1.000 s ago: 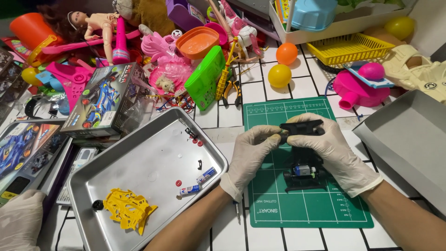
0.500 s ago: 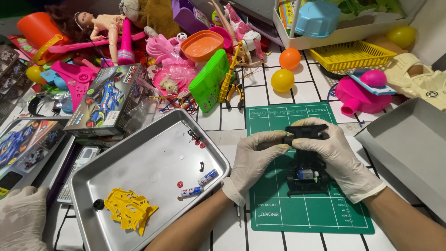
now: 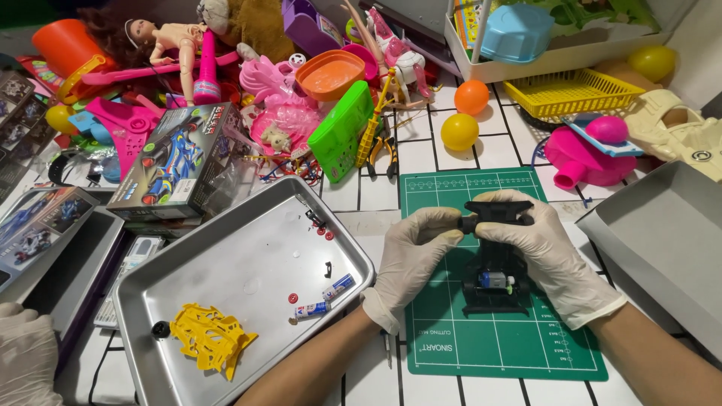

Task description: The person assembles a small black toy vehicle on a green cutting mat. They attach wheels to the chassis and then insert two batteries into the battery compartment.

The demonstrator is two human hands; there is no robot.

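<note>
Head view: our gloved left hand [image 3: 412, 256] and right hand [image 3: 543, 256] both clamp the black toy car chassis [image 3: 494, 282], small silver motor showing.

Two gloved hands, left [image 3: 410, 259] and right [image 3: 545, 252], one toy car [image 3: 492, 282], two batteries [image 3: 323, 298], one tray [image 3: 248, 248], three balls [image 3: 459, 131].

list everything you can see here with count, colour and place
toy car chassis: 1, black, on the mat, held at its far end
cutting mat: 1, green, on the tiled table
metal tray: 1, silver, left of the mat
car body shell: 1, yellow, in the tray
batteries: 2, white and blue, tray's near right
toy car box: 1, grey, behind the tray
balls: 2, yellow and orange, behind the mat
basket: 1, yellow, far right
left hand: gloved white, grip on chassis
right hand: gloved white, grip on chassis
</note>
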